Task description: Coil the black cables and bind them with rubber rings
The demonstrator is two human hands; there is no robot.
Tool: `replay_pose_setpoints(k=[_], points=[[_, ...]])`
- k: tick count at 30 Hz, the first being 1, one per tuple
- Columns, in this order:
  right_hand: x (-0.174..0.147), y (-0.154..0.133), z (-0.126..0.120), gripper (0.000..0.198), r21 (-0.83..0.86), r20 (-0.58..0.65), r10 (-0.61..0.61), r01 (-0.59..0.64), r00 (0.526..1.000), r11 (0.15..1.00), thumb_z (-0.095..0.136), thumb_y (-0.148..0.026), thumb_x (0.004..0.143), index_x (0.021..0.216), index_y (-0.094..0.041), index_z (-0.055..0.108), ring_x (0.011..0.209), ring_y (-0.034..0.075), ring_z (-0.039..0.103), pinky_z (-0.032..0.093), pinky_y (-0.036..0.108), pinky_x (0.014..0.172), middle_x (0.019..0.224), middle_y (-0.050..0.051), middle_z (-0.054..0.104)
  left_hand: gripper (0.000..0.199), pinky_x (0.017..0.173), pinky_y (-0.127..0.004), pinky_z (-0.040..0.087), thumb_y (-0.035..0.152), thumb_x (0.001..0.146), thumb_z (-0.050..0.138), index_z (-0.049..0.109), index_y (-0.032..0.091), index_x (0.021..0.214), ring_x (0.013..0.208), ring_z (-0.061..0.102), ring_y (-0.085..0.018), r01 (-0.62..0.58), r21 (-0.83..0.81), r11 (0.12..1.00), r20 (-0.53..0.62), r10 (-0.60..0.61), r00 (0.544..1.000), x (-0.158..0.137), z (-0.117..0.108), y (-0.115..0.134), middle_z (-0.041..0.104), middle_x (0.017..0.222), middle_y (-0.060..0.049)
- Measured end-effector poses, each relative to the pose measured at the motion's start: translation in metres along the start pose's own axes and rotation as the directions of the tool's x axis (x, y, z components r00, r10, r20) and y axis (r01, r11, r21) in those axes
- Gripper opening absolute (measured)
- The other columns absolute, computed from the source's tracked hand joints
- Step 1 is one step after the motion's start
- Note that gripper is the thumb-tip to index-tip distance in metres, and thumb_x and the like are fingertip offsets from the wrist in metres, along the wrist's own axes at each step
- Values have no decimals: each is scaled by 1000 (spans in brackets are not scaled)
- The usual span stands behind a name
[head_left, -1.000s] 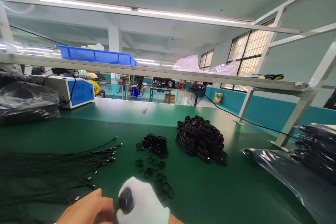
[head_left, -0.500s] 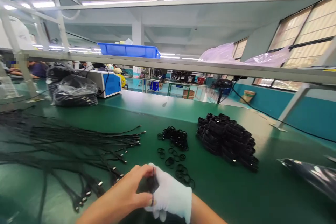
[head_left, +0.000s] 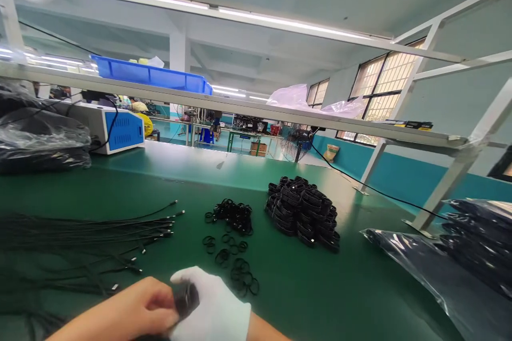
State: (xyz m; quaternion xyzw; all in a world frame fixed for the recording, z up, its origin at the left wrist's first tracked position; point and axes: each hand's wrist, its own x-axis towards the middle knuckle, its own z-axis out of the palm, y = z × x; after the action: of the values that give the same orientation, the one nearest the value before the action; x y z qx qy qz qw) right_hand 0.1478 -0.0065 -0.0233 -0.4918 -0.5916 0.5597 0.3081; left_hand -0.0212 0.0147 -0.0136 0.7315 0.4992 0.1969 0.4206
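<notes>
My gloved right hand [head_left: 214,306] is wrapped round a small coiled black cable [head_left: 187,300] low in the view. My bare left hand [head_left: 136,306] has its fingers closed on the coil's left side, touching it. The lower part of the coil is hidden. Just beyond my hands lie loose black bands [head_left: 244,276], with a heaped pile of bands [head_left: 234,217] behind them. Uncoiled black cables [head_left: 108,229] stretch across the left, their metal plugs pointing right. A tall stack of coiled cables [head_left: 302,212] stands to the right of the bands.
A plastic-wrapped bundle [head_left: 44,133] and a blue-and-white machine [head_left: 122,128] stand at the back left. Clear bags with dark contents [head_left: 440,272] cover the right side. Overhead, a shelf [head_left: 240,104] carries a blue tray [head_left: 152,75]. A power cord [head_left: 372,189] runs along the right.
My view has turned right, bringing more of the dark bags into sight. My left thumb and fingers, spread around the coil with a thin band between them before, are now closed against it.
</notes>
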Motion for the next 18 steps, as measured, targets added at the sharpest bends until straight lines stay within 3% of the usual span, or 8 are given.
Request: replay_pose_setpoints(k=[3, 6, 8, 11, 13, 15, 18], points=[[9, 1, -2, 59, 311, 201, 82, -143, 976, 940, 73, -24, 44, 98, -18, 49, 41, 10, 49, 41, 24, 42, 51, -7, 52, 22, 48, -21, 36, 40, 72, 55, 67, 22, 71, 60, 57, -18, 72, -83, 994, 97, -64, 993, -1, -16, -4, 67, 68, 2], [11, 4, -1, 59, 444, 383, -2, -182, 924, 877, 75, -22, 40, 91, -18, 45, 40, 11, 51, 42, 22, 37, 55, -7, 53, 29, 56, -22, 39, 43, 81, 46, 64, 21, 77, 68, 55, -17, 29, -87, 996, 62, -24, 998, -16, -18, 4, 66, 75, 1], [9, 7, 1, 56, 464, 325, 2, -162, 946, 871, 73, -16, 41, 89, -19, 44, 41, 9, 52, 44, 22, 38, 64, -7, 52, 29, 65, -24, 41, 40, 84, 43, 62, 20, 75, 73, 56, -18, -18, -37, 999, -24, 17, 1000, -30, -8, 15, 65, 75, 0], [3, 4, -1, 47, 352, 187, 34, -100, 982, 931, 63, -6, 45, 86, -19, 43, 38, 5, 45, 37, 17, 34, 61, -10, 47, 23, 69, -30, 41, 33, 81, 46, 66, 22, 76, 78, 58, -24, 8, 171, 985, -187, 24, 982, -48, 15, 33, 65, 78, -5], [-3, -1, -5, 46, 255, 198, -12, -40, 980, 966, 58, 0, 45, 84, -19, 44, 41, 4, 43, 32, 14, 35, 56, -11, 44, 20, 66, -33, 40, 28, 76, 50, 69, 24, 77, 77, 59, -27, 54, 277, 959, -219, 8, 976, -55, 27, 41, 66, 78, -8], [-9, -7, -9, 47, 243, 262, -58, -7, 963, 970, 59, 0, 46, 87, -20, 46, 45, 5, 47, 33, 14, 36, 65, -8, 50, 21, 64, -32, 40, 24, 76, 47, 68, 25, 74, 73, 60, -27, 81, 284, 955, -182, -30, 983, -55, 30, 40, 66, 74, -7], [-14, -8, -9, 52, 412, 372, -133, -35, 919, 911, 73, -12, 45, 89, -20, 45, 52, 10, 59, 41, 19, 36, 105, 5, 56, 30, 65, -30, 40, 22, 79, 40, 63, 23, 61, 66, 60, -21, 38, 127, 991, -19, -36, 999, -44, 23, 27, 65, 63, -2]])
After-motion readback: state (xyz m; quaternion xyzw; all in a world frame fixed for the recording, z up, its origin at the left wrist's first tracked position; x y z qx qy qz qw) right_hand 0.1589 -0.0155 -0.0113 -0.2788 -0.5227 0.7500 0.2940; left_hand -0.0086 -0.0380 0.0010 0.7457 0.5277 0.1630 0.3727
